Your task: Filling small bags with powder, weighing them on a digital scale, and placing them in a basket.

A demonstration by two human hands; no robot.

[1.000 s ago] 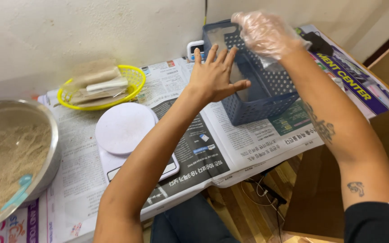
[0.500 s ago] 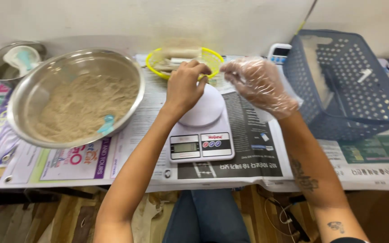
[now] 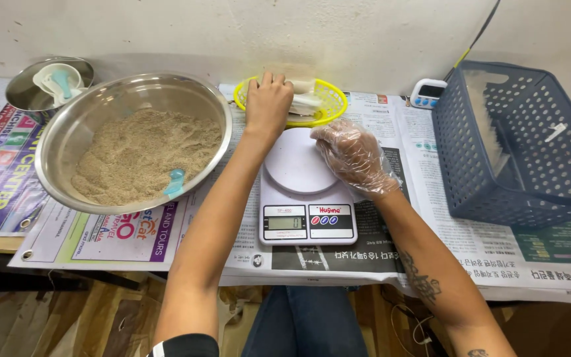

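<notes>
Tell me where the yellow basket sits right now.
In the head view the yellow basket sits against the wall, just behind the white scale, right of the steel bowl, with the left hand reaching in.

A: so what moved? A second ago both hands were over at the blue crate (image 3: 517, 152), right?

B: yep, both off it since. Half a second back they were pinching something just above the scale (image 3: 305, 192). Now the left hand (image 3: 269, 102) has reached forward and lies flat over the packets in the yellow basket (image 3: 328, 99).

A: and the gloved one?

B: right hand (image 3: 351, 155) dropped lower, loosely curled, resting at the scale plate's right edge. Camera swung left too.
</notes>
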